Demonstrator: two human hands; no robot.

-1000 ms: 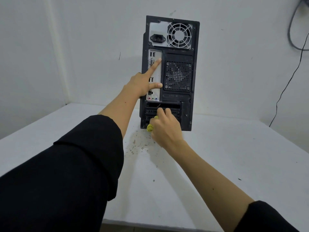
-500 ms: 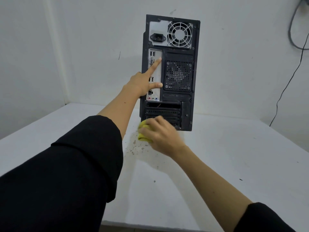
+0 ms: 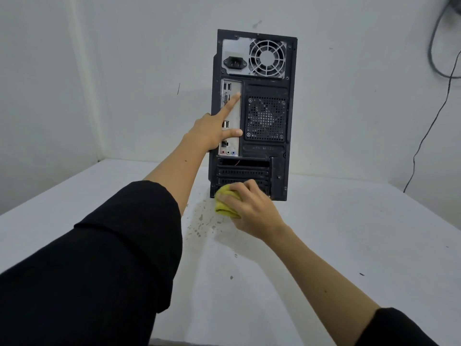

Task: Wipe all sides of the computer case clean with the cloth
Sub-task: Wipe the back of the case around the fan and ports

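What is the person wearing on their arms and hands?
Both arms wear black sleeves pushed up, so the forearms are bare. The left sleeve looks wide, loose and folded near the elbow; the right sleeve shows only at the picture's bottom corner. The left hand and right hand are bare: no gloves, rings or watch visible.

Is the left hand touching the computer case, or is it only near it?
Touching. In the head view the left hand lies against the case, with its forefinger and thumb straight on the silver port panel.

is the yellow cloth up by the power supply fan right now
No, the yellow cloth is in the right hand at the bottom edge of the computer case, far below the fan.
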